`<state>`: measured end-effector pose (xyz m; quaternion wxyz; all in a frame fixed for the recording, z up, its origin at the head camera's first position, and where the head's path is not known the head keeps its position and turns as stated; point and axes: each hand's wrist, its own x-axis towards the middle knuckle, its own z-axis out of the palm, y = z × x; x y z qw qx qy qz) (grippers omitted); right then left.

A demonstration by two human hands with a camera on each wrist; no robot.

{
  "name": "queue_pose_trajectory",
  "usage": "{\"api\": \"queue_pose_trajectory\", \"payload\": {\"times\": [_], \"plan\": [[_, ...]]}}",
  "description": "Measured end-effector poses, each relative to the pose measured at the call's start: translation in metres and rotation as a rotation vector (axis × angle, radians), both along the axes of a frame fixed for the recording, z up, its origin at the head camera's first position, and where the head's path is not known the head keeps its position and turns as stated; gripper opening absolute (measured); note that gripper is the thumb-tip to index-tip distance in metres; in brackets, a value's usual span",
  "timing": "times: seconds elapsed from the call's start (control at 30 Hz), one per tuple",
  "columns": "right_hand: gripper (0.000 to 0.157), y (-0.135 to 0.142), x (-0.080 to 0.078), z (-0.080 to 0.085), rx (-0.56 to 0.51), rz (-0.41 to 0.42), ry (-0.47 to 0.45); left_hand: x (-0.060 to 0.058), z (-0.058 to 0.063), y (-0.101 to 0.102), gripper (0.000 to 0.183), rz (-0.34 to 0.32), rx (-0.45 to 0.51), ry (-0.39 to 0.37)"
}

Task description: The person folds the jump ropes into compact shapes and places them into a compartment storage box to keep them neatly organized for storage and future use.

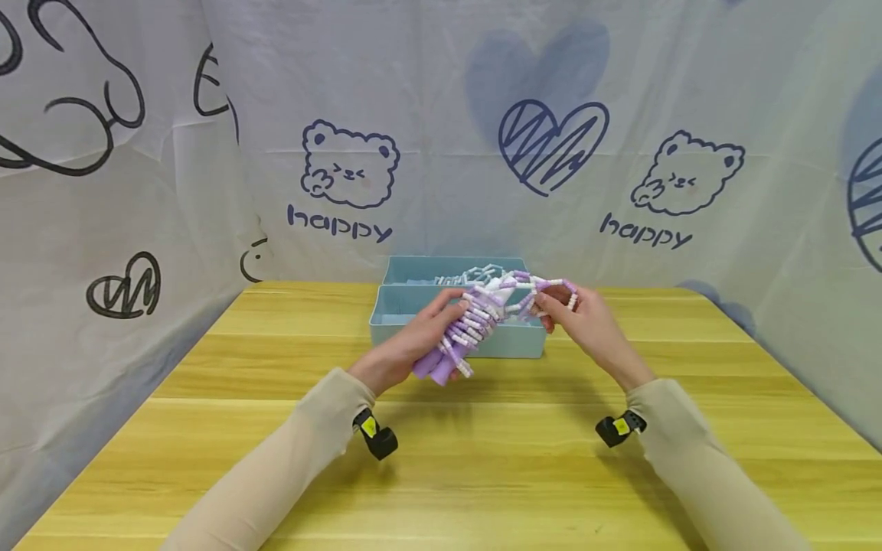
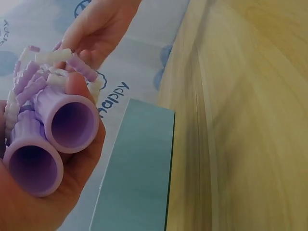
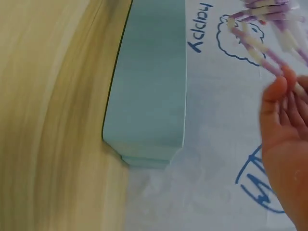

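A purple and white beaded jump rope (image 1: 472,325) is bundled in my left hand (image 1: 429,337), which grips its two purple handles side by side. In the left wrist view, the handles' hollow ends (image 2: 72,124) face the camera, with rope coils behind them. Several turns of beaded rope wrap around the bundle. My right hand (image 1: 575,317) pinches a stretch of the rope (image 3: 262,55) between thumb and fingers, to the right of the bundle. A loose loop hangs about that hand. Both hands are above the table, in front of a light blue bin (image 1: 510,342).
Behind the front bin stands a second light blue compartment (image 1: 413,268), with a pale blue and white beaded rope (image 1: 482,273) in it. Both rest on the wooden table (image 1: 468,474). A printed white cloth (image 1: 441,176) hangs along the back and sides.
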<state>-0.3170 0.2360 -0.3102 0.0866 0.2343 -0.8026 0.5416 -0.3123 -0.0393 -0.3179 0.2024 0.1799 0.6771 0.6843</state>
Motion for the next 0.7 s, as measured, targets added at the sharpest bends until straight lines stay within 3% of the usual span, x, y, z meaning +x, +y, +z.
{"api": "queue_pose_trajectory", "payload": {"times": [0.17, 0.23, 0.43, 0.6, 0.7], "plan": [[0.026, -0.006, 0.002, -0.001, 0.208, 0.164, -0.049, 0.001, 0.002, 0.000, 0.032, -0.019, -0.033, 0.066], [0.023, -0.009, 0.004, 0.000, 0.268, 0.192, -0.041, 0.002, 0.003, 0.000, 0.031, -0.037, -0.054, 0.089], [0.018, -0.016, 0.012, 0.005, 0.488, 0.104, 0.059, 0.002, 0.002, 0.001, 0.032, -0.088, -0.124, 0.113], [0.008, -0.021, 0.013, 0.001, 0.413, 0.073, 0.084, 0.002, 0.000, 0.001, 0.033, -0.093, -0.123, 0.099], [0.007, -0.024, 0.013, 0.000, 0.328, 0.005, 0.060, 0.003, -0.001, 0.000, 0.032, -0.087, -0.119, 0.104]]}}
